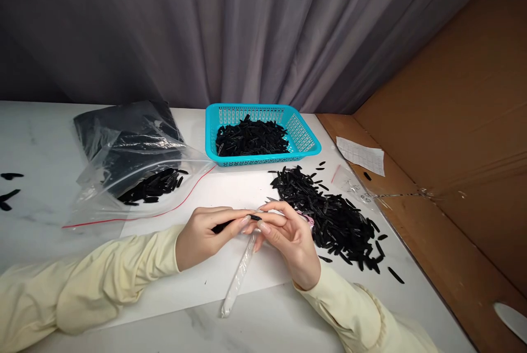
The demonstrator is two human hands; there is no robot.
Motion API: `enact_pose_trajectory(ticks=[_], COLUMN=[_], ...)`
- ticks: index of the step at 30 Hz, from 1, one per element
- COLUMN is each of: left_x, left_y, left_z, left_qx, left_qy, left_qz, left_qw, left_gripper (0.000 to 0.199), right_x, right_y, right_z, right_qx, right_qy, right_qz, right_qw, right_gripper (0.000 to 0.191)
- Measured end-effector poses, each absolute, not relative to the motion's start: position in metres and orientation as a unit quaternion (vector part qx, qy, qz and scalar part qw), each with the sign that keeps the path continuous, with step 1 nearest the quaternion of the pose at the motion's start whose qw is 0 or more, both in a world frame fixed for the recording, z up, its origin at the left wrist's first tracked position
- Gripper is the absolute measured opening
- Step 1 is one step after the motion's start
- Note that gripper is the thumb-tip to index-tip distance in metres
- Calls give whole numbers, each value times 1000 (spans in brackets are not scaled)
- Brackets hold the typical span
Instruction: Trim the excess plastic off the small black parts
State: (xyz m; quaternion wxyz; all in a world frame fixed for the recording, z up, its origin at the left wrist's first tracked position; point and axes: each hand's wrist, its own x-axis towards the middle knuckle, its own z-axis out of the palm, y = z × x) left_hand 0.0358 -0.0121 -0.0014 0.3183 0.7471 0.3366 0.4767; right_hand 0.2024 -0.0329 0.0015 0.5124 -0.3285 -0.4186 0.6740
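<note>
My left hand (218, 232) is closed round a few narrow black pieces, mostly hidden in the palm. One small black strip (255, 218) lies between the fingertips of both hands. My right hand (286, 235) meets the left there, thumb and fingers pinched at the strip's end. Below the fingers, a long white stick in clear wrapping (237, 281) slants down across the white paper (164, 287). Just beyond my right hand spreads a loose heap of black strips (325, 216), and something pink (307, 219) shows partly behind the fingers.
A blue plastic basket (263, 161) of black strips stands at the back. Left of it lies a clear zip bag (99, 199) with more strips, beside dark bagged material (127, 128). A paper slip (362, 155) and cardboard wall (453, 106) are at the right.
</note>
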Motion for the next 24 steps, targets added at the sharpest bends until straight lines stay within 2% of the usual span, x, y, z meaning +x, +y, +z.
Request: enact_pose_trajectory(ticks=[7, 17, 24], left_x=[35, 33, 34], left_y=[-13, -14, -15], left_z=[1, 0, 2], left_qx=[753, 748, 739], left_qy=[320, 348, 363], left_qz=[475, 457, 447], left_qw=[324, 333, 351], left_gripper=[18, 12, 13], right_x=[201, 202, 202], right_y=[-32, -37, -39], right_z=[-1, -4, -3], right_qx=[-351, -370, -376], right_qy=[-428, -502, -503], right_qz=[659, 621, 619], right_qw=[509, 474, 472], right_gripper=[18, 12, 15])
